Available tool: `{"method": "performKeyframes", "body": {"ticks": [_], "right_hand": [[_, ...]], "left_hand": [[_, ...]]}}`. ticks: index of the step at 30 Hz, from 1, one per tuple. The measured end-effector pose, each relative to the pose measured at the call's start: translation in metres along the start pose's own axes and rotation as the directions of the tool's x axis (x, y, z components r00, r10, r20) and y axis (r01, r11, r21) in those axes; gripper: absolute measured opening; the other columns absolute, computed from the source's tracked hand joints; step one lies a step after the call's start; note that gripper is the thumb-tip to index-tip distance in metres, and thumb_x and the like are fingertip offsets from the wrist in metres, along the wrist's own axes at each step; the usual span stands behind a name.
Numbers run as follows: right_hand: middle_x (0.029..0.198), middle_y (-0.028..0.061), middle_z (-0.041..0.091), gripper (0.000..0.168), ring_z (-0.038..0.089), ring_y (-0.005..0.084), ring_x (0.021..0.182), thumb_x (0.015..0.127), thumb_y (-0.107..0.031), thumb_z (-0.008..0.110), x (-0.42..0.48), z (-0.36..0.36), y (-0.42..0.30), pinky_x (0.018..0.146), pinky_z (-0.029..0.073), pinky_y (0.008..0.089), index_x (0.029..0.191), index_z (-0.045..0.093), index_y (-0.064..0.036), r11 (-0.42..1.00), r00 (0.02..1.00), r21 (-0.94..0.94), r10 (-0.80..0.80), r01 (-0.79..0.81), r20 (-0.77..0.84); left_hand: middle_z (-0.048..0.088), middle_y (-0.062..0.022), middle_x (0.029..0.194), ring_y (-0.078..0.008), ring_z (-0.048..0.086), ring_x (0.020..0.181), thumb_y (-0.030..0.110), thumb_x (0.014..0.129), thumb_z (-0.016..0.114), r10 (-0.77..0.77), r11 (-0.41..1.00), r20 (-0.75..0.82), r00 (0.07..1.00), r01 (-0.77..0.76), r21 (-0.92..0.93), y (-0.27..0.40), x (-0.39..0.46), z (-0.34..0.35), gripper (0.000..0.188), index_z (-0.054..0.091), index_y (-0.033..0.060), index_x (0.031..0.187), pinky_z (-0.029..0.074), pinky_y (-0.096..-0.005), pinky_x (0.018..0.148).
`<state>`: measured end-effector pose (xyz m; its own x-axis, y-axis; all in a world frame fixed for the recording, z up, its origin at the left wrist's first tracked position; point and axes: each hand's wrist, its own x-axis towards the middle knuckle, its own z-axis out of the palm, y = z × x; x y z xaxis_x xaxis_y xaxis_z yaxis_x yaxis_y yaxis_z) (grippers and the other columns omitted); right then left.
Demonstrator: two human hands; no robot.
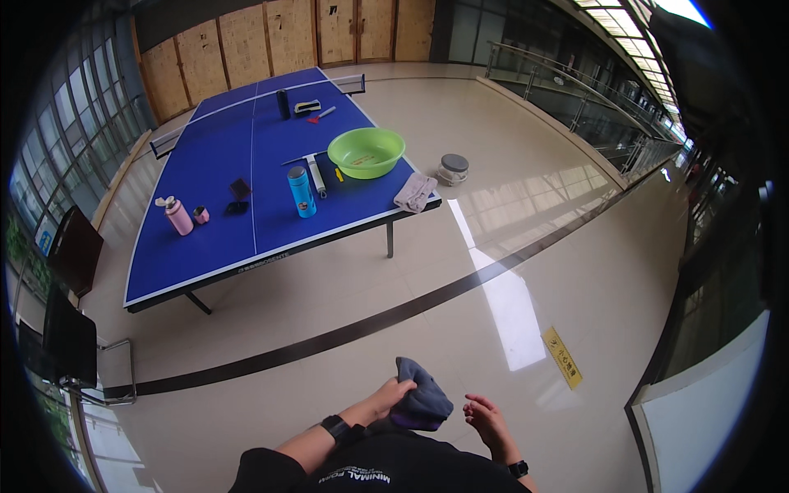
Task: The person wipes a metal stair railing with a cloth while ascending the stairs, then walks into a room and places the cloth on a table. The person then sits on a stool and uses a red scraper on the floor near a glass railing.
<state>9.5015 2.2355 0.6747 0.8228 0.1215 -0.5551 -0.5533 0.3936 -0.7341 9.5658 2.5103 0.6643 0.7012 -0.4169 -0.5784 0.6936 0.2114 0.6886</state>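
Note:
A dark grey-blue cloth [423, 394] with a purple patch at its lower edge hangs bunched in front of my body. My left hand [394, 396] grips it at its left side. To the right of the cloth, and apart from it, my right hand [484, 418] holds nothing, its fingers slightly curled and spread. Beyond both hands stands a blue table tennis table [209, 252]. On its near right corner lies a crumpled pale cloth [415, 192], with a green plastic basin [366, 154] behind it.
The table also bears a blue bottle [301, 192], a window squeegee [315, 175], a pink bottle [178, 217], a pink cup [201, 215] and a black bottle [283, 105]. A lidded bucket [453, 169] stands on the floor. Chairs [71, 339] line the left; a yellow floor sticker [562, 358] lies right.

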Motion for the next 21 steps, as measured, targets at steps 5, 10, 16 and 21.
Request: {"method": "performKeyframes", "body": {"ticks": [5, 10, 16, 21], "right_hand": [[0.090, 0.0071, 0.066, 0.027, 0.062, 0.0124, 0.079, 0.096, -0.011, 0.060, 0.071, 0.005, -0.061, 0.069, 0.050, 0.0244, 0.121, 0.060, -0.002, 0.993, 0.996, 0.100, -0.050, 0.057, -0.074], [0.088, 0.0071, 0.064, 0.026, 0.061, 0.0139, 0.079, 0.097, -0.013, 0.059, 0.131, -0.011, -0.100, 0.069, 0.050, 0.0253, 0.120, 0.059, -0.001, 0.995, 0.999, 0.102, 0.004, 0.001, -0.046], [0.089, 0.0065, 0.064, 0.026, 0.061, 0.0131, 0.080, 0.097, -0.015, 0.060, 0.245, -0.015, -0.191, 0.070, 0.050, 0.0240, 0.120, 0.060, -0.002, 0.999, 0.998, 0.019, 0.038, -0.039, 0.047], [0.091, 0.0040, 0.064, 0.028, 0.060, 0.0108, 0.083, 0.097, -0.017, 0.060, 0.337, -0.021, -0.266, 0.074, 0.050, 0.0239, 0.121, 0.060, -0.003, 0.997, 0.988, -0.048, 0.060, -0.054, 0.144]], "left_hand": [[0.069, -0.0110, 0.102, -0.0196, 0.069, 0.089, 0.031, 0.092, 0.066, 0.010, 0.993, 0.009, 1.000, -0.009, -0.120, 0.100, 0.062, -0.005, 0.038, 0.062, -0.0011, 0.111, 0.057, -0.0345, 0.080], [0.069, -0.0095, 0.100, -0.0183, 0.068, 0.087, 0.035, 0.089, 0.072, 0.126, 0.992, -0.042, 0.991, -0.126, 0.009, 0.147, 0.114, -0.010, 0.040, 0.064, 0.0009, 0.108, 0.056, -0.0333, 0.078], [0.068, -0.0085, 0.101, -0.0179, 0.067, 0.089, 0.042, 0.091, 0.069, 0.132, 0.990, -0.222, 0.966, -0.141, -0.027, 0.184, 0.182, -0.014, 0.047, 0.063, 0.0009, 0.112, 0.055, -0.0325, 0.080], [0.067, -0.0110, 0.111, -0.0189, 0.066, 0.096, 0.048, 0.092, 0.066, 0.067, 0.975, -0.309, 0.949, -0.128, -0.181, 0.240, 0.244, 0.002, 0.056, 0.058, 0.0008, 0.122, 0.054, -0.0332, 0.084]]}}
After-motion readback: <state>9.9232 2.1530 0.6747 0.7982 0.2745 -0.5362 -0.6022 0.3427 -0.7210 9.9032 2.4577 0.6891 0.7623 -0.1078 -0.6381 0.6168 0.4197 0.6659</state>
